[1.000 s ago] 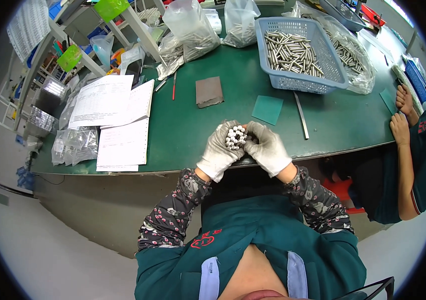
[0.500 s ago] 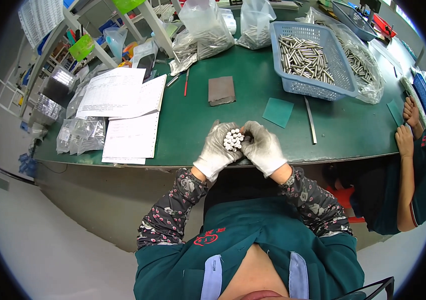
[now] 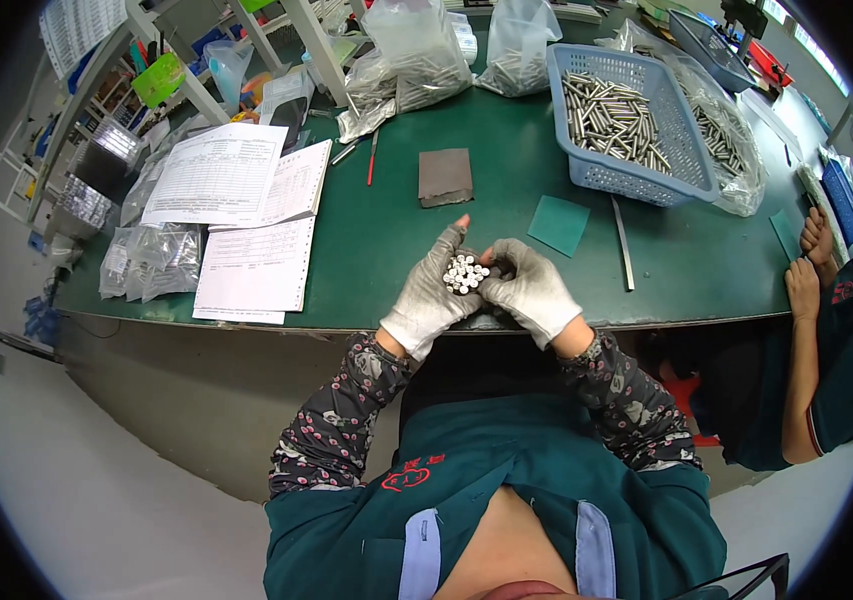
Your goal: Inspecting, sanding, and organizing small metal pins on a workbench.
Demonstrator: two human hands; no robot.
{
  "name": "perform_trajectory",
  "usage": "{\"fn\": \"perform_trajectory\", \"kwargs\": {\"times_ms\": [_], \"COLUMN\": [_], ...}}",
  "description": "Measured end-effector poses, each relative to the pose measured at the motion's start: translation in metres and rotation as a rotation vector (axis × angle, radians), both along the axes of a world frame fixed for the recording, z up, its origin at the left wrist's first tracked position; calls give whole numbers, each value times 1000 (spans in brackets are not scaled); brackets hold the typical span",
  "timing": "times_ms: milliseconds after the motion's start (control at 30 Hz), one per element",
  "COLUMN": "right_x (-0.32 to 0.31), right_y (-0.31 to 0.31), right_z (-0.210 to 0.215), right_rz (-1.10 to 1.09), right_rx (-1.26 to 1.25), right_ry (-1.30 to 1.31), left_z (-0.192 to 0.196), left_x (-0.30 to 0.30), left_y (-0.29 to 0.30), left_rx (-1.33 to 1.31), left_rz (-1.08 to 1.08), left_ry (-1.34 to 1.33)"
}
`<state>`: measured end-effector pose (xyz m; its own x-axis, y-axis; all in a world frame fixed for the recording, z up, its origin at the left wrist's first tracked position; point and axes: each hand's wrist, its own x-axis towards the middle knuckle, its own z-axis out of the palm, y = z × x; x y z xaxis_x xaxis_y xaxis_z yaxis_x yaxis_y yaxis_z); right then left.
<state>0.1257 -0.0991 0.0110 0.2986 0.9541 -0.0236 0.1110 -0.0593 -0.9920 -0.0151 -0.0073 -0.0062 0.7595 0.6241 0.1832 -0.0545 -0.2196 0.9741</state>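
Observation:
A bundle of short metal pins (image 3: 465, 274), round bright ends facing up, is held between my gloved hands just over the table's near edge. My left hand (image 3: 433, 288) wraps round the bundle's left side, its thumb lifted away and pointing to the far side. From the right, my right hand (image 3: 529, 292) closes its bent fingers against the same pins; some of those fingers are hidden behind the bundle. Both gloves are whitish with grey, worn finger parts, and bare fingertips show. Beyond the hands lie a brown abrasive sheet (image 3: 445, 177) and a green square sheet (image 3: 557, 225).
A blue basket (image 3: 636, 187) of metal pins stands at the far right beside a plastic bag of pins (image 3: 721, 140). More bags (image 3: 414, 60) sit at the back. Papers (image 3: 256, 265) cover the left. A metal strip (image 3: 623, 245) lies right; a co-worker's hands (image 3: 808, 262) are farther right.
My left thumb has lifted off the bundle and now points away from me. The pins stay between both hands, with their ends shifted slightly. The view has moved a little.

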Motion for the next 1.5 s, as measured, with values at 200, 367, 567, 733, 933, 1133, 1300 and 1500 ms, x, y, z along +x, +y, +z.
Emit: {"fn": "perform_trajectory", "kwargs": {"times_ms": [200,367,567,733,933,1133,1300,1500], "right_x": [0,5,26,35,29,45,38,13], "right_y": [1,-2,32,98,143,122,30,-5], "right_z": [5,12,39,45,38,44,63,60], "right_rz": [17,39,-184,-62,258,32,-55,55], "right_rx": [4,-31,146,81,-253,-64,119,186], "right_ry": [-32,-99,-573,-1055,-1212,-1092,-1090,-1250], "left_z": [-3,1,8,9,3,10,2,13], "left_x": [3,7,7,8,8,12,11,12], "left_y": [4,3,1,0,0,0,0,0], "left_rx": [147,179,164,371,224,106,110,84], "left_rz": [63,75,79,167,89,34,78,-27], "left_ry": [81,101,171,237,142,160,121,60]}}
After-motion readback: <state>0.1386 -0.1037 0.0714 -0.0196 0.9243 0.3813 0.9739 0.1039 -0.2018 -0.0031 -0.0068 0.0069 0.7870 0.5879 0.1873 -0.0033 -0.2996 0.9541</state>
